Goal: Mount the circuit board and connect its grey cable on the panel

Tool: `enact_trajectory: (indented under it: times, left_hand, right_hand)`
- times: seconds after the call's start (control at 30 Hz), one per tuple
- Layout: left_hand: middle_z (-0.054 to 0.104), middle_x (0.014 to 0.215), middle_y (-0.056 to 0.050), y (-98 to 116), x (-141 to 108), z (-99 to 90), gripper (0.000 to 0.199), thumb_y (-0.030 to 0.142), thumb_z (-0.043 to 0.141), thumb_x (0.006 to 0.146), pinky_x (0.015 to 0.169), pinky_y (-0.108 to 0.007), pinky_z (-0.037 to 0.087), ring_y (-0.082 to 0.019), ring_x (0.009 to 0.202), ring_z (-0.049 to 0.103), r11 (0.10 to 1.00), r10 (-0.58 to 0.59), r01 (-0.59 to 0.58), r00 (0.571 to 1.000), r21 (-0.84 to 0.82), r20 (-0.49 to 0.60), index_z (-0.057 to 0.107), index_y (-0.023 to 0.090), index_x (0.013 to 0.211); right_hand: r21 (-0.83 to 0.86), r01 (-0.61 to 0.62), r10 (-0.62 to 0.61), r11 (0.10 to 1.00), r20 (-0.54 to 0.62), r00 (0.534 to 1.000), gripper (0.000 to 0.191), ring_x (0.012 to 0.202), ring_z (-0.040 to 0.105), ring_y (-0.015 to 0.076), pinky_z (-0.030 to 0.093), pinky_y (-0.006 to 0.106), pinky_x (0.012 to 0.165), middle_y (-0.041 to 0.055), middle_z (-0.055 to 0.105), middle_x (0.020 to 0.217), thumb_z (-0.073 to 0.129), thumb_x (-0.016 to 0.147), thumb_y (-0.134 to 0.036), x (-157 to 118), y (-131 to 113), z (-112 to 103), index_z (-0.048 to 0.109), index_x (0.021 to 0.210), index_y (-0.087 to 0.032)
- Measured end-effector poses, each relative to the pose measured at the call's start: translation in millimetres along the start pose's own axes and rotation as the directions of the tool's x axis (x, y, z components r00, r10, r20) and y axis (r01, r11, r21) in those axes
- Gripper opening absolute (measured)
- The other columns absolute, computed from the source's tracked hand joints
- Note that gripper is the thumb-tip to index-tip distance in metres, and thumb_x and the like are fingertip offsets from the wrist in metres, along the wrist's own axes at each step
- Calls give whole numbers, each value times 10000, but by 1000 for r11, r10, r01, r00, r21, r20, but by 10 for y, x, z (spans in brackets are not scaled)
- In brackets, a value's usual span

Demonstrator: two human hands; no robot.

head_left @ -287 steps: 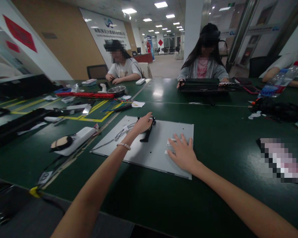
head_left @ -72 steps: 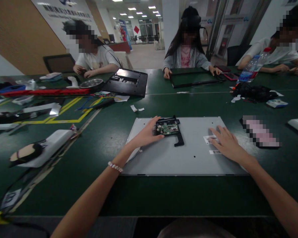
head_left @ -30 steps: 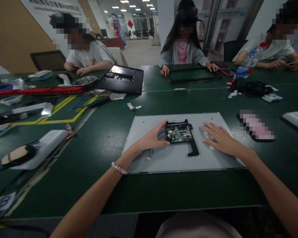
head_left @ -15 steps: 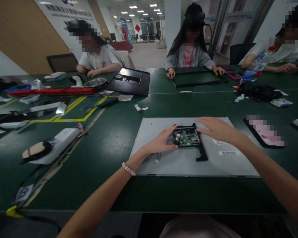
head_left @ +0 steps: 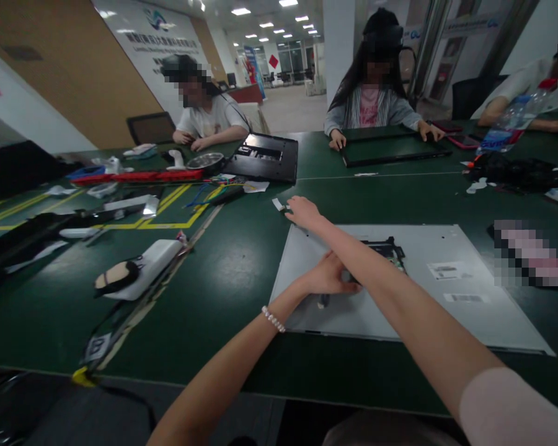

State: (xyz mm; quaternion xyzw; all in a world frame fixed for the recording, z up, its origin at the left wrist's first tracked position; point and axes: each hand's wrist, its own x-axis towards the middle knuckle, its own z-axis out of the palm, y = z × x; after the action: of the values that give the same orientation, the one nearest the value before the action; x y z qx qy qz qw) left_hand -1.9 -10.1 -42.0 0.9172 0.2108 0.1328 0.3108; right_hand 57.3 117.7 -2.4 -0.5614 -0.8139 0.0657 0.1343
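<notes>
My left hand [head_left: 330, 274] grips the left side of a small green circuit board in a black plastic frame [head_left: 387, 245], which lies on a large pale metal panel [head_left: 428, 316]. My right forearm crosses over the board and hides most of it, along with some left fingertips. Beyond the panel's far left corner, my right hand [head_left: 304, 212] is stretched out, thumb and fingers slightly apart. Its fingertips are at two small white paper scraps [head_left: 278, 204] on the green table; one scrap is partly covered. A short grey piece [head_left: 323, 301] lies on the panel below my left hand.
A black laptop part [head_left: 263, 158] lies at the table's far side. Across from me, a person's hands hold a black screen bezel [head_left: 397, 156]. A phone [head_left: 534, 254] and a bottle [head_left: 502, 127] are at right. A white device [head_left: 151, 266] and cables are at left.
My right hand has left the board's right side and swung left across to the paper scraps. My left hand stays at the board. The view has turned slightly left.
</notes>
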Motion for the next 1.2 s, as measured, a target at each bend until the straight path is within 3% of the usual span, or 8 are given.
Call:
enact_trajectory:
  times: [0.13,0.3,0.47,0.57,0.73,0.83,1.03,1.2]
  left_hand:
    - [306,1579,-109,-43,-29,28,892,438,695,761,1208,-422,185,-343,1474,188,998,12,-14,999,56,39,305,189,1523]
    - [320,1579,-27,14,-31,24,783,334,667,800,1213,-337,178,-295,1487,152,991,-11,-3,995,131,102,355,241,1512]
    - [279,1595,-58,-30,-29,87,844,357,684,792,1212,-296,156,-284,1489,160,978,-31,13,996,206,84,308,191,1529]
    - [368,1549,-104,-77,-27,125,812,410,703,780,1217,-326,160,-301,1463,246,983,12,-16,1000,184,26,383,161,1484]
    - [450,1488,-146,-63,-27,119,687,413,670,819,1183,-495,236,-326,1407,353,993,56,-53,998,105,-28,436,156,1413]
    - [461,1480,-142,-37,-30,103,660,387,658,833,1173,-475,268,-324,1398,369,995,56,-54,998,88,-22,430,158,1409]
    - [396,1519,-172,-46,-30,114,688,411,637,843,1207,-451,210,-326,1438,294,986,91,-84,995,144,-40,412,94,1412]
    - [496,1449,-138,-16,-28,95,627,376,660,832,1158,-508,269,-321,1397,370,992,72,-68,997,104,-35,454,187,1393]
  right_hand:
    - [-34,-29,30,999,21,999,352,1115,591,245,504,460,918,104,589,1269,574,951,-364,99,-139,111,574,1240,-161]
    - [-73,-18,21,997,50,999,358,1043,622,227,537,444,870,94,600,1244,605,936,-358,163,-177,143,576,1241,-173]
    - [-88,15,-13,996,30,999,366,1042,622,228,538,442,868,99,598,1245,609,933,-357,213,-125,176,574,1244,-168]
    - [-97,12,-11,995,15,1000,360,1042,623,228,535,444,873,97,601,1241,612,932,-358,236,-12,222,580,1235,-167]
    - [-102,-69,65,992,-35,997,370,1087,605,252,516,427,893,140,607,1222,518,974,-388,301,133,298,580,1242,-141]
    - [-98,-88,83,991,-51,995,426,1146,571,289,509,395,895,183,596,1229,506,964,-449,333,127,347,603,1222,-124]
    - [-152,-37,30,988,-45,999,329,1063,613,228,528,442,883,93,601,1244,592,942,-356,330,91,357,591,1215,-173]
    - [-195,23,-25,981,-12,1000,349,1043,623,226,536,440,872,96,603,1239,607,935,-355,270,154,261,583,1230,-169]
